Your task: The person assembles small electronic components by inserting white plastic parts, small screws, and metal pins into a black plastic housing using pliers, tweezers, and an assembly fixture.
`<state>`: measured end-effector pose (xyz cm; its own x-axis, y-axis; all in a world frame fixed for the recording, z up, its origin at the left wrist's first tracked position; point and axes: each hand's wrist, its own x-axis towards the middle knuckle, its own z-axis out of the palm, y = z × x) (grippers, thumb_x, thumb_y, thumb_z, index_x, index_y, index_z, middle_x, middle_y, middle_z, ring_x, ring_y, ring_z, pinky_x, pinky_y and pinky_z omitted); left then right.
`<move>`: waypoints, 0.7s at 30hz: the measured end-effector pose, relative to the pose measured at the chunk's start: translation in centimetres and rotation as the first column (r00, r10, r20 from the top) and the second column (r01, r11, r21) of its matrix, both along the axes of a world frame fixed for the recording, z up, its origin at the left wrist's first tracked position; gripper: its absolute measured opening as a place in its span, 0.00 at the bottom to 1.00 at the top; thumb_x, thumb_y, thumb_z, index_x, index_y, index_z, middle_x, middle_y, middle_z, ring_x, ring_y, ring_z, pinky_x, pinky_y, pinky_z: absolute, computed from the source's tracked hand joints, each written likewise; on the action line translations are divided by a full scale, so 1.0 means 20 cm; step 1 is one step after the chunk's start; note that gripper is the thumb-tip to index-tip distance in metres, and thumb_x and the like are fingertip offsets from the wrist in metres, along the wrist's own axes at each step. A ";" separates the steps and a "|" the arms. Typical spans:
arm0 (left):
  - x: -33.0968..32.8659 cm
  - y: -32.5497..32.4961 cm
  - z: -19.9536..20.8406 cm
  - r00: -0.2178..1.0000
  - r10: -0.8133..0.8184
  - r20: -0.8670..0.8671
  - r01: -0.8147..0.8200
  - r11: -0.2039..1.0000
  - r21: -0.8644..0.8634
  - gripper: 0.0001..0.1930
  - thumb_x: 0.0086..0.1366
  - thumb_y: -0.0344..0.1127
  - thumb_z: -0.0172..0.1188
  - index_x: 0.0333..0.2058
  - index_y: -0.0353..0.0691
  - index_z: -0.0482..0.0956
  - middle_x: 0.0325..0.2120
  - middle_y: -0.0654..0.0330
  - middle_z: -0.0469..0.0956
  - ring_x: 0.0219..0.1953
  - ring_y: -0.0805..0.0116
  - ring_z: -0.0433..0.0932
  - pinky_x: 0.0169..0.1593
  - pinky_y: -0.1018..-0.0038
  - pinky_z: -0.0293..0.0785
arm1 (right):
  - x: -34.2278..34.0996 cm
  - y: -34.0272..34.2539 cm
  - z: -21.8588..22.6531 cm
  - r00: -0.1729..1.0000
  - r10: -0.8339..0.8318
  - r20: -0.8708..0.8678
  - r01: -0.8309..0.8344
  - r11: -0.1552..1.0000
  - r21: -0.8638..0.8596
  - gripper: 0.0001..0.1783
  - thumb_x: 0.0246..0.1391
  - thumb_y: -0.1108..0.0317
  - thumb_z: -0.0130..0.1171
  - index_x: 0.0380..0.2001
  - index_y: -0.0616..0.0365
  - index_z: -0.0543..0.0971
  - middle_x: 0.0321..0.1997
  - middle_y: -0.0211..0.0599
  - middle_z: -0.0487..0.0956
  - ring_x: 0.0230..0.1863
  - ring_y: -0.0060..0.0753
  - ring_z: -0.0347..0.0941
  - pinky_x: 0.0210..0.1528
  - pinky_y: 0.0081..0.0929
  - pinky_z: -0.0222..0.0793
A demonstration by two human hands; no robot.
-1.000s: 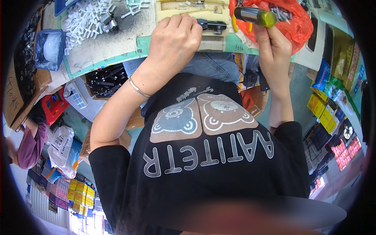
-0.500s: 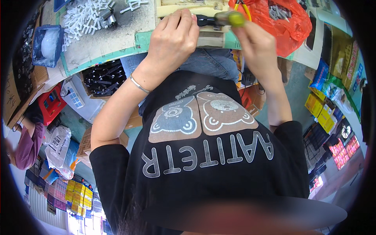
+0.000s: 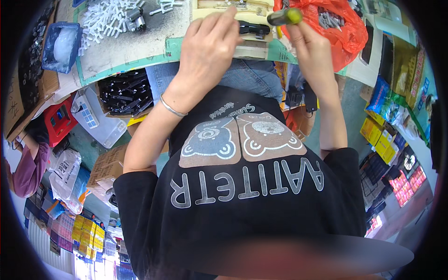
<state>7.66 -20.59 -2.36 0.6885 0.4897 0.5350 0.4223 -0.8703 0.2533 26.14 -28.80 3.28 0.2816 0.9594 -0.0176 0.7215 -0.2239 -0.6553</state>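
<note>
A long black plastic part (image 3: 255, 29) lies in a cream-coloured block (image 3: 259, 8) at the table's near edge. My left hand (image 3: 210, 46) is bent over the left end of that part, its fingers curled and pressed against it and the block. My palm hides what is under it. To the right, my right hand (image 3: 310, 44) is closed on a short tool with a dark barrel and a yellow-green end (image 3: 293, 16), raised just above and right of the black part. The fingers cover the rest of this tool, so its exact kind is unclear.
White branched plastic pieces (image 3: 102, 21) are heaped at the far left beside dark metal cylinders (image 3: 136, 19) and a blue basket (image 3: 60, 46). On the right, a red plastic bag (image 3: 347, 37) holds grey pieces. Below the table's left side stands a box of black parts (image 3: 123, 93).
My right hand with the tool has lifted off the black part and moved up and right, uncovering its right end. My left hand stays at the block. The whole view has shifted slightly.
</note>
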 end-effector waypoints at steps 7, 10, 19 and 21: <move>-0.03 -0.21 -0.10 0.996 0.066 -0.061 -0.070 0.995 -0.076 0.03 0.46 0.31 0.55 0.22 0.41 0.75 0.51 0.58 0.73 0.17 0.74 0.69 0.23 0.77 0.66 | -0.15 0.16 -0.10 0.943 0.305 0.135 -0.309 0.951 0.011 0.10 0.57 0.64 0.51 0.34 0.59 0.75 0.25 0.49 0.76 0.30 0.51 0.74 0.29 0.42 0.68; -0.03 -0.25 -0.12 0.985 0.119 -0.128 -0.133 0.986 -0.101 0.02 0.47 0.32 0.55 0.20 0.43 0.72 0.54 0.59 0.70 0.13 0.76 0.69 0.21 0.79 0.66 | -0.18 0.19 -0.02 0.943 0.313 0.111 -0.324 0.940 0.103 0.11 0.57 0.63 0.50 0.34 0.59 0.75 0.25 0.49 0.76 0.29 0.53 0.73 0.30 0.43 0.68; -0.05 -0.30 -0.19 0.981 0.133 -0.142 -0.154 0.977 -0.149 0.03 0.47 0.33 0.54 0.22 0.43 0.73 0.54 0.58 0.69 0.13 0.76 0.70 0.20 0.79 0.68 | -0.24 0.16 0.01 0.945 0.326 -0.007 -0.321 0.935 0.152 0.11 0.56 0.65 0.52 0.38 0.60 0.74 0.25 0.46 0.76 0.28 0.50 0.74 0.28 0.40 0.68; -0.05 -0.30 -0.20 0.989 0.113 -0.099 -0.128 0.978 -0.162 0.04 0.47 0.32 0.53 0.24 0.43 0.73 0.49 0.59 0.72 0.14 0.76 0.71 0.21 0.79 0.68 | -0.27 0.16 -0.07 0.879 0.441 0.182 -0.450 0.893 0.011 0.11 0.56 0.63 0.51 0.37 0.59 0.75 0.27 0.45 0.77 0.29 0.49 0.74 0.29 0.41 0.68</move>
<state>6.64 -26.55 -6.39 0.6598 0.6496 0.3778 0.5490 -0.7600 0.3479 20.74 -25.62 1.92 -0.1812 0.9825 0.0442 0.8386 0.1778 -0.5150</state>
